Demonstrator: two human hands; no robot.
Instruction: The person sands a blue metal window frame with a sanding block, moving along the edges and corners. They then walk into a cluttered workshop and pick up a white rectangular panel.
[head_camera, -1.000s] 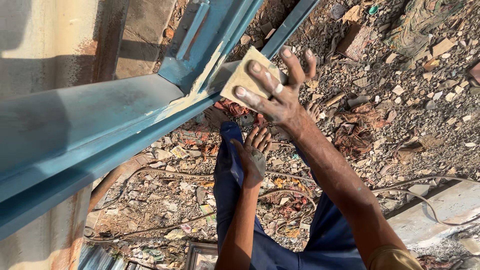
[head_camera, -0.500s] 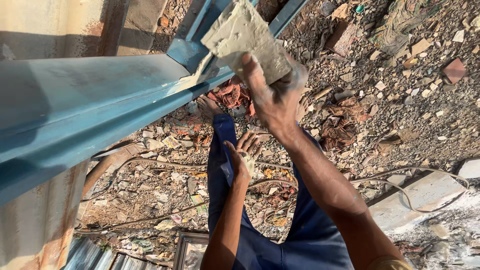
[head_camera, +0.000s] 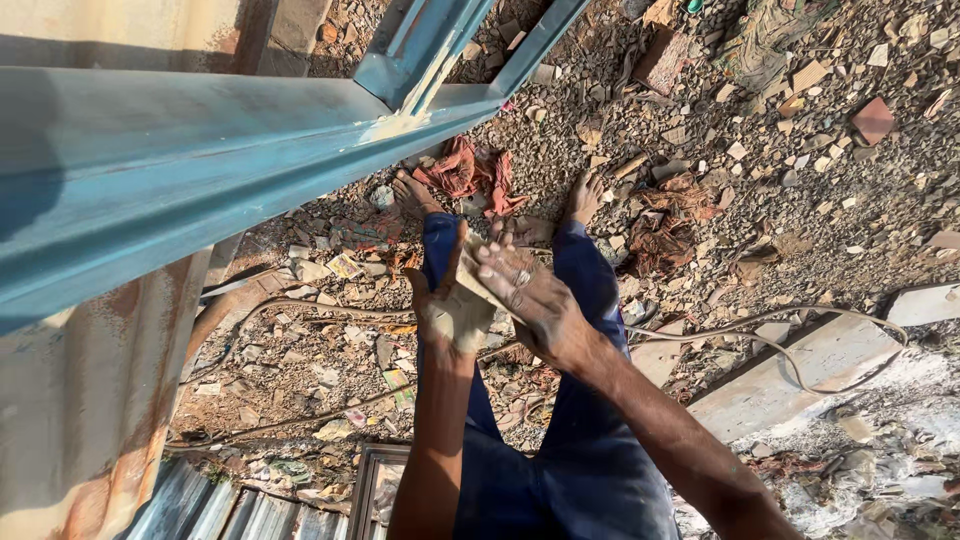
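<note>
Two dusty hands meet in front of the person's blue trousers. Right hand lays its fingers flat over a tan sheet of sandpaper, pressed against the left hand, whose fingers curl up behind it. Above them runs a blue metal beam; rubble-strewn ground lies below.

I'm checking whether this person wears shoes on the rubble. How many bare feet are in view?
2. One bare foot is on the rubble beside the red cloth; the other bare foot is to its right, near brown rags. Neither seems hidden.
</note>
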